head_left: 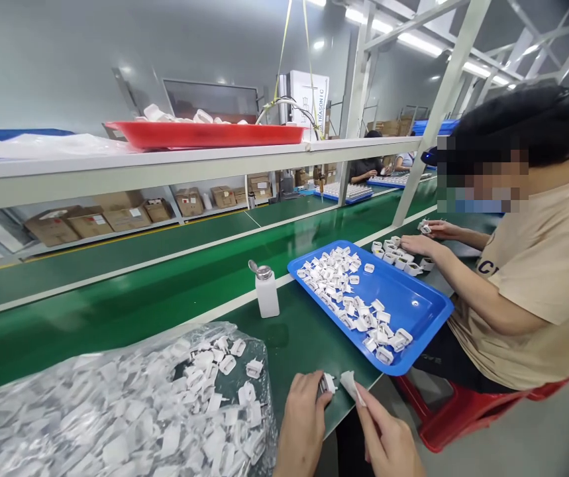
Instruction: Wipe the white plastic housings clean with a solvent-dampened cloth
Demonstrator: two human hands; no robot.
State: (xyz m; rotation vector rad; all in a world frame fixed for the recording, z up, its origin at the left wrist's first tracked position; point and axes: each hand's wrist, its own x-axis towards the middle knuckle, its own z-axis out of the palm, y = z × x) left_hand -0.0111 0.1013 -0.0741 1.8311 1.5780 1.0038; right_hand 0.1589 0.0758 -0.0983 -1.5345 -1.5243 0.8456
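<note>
At the near edge of the green bench, my left hand (305, 419) is closed around a small white plastic plug housing (328, 383). Its inner side is partly hidden by my fingers. Just right of it, my right hand (384, 434) pinches a folded white wipe (352, 386), whose tip is apart from the housing. A clear plastic bag (90, 404) full of similar white parts lies open to the left. Beyond my hands, a blue tray (420, 301) holds many loose white housings along its left side.
A white pump bottle (267, 295) with a metal top stands behind my hands. A co-worker (527, 265) sits at the right, handling white pieces (403, 257). A red tray (214, 136) rests on the shelf above the green conveyor (165, 278). Cardboard boxes (125, 217) line the back.
</note>
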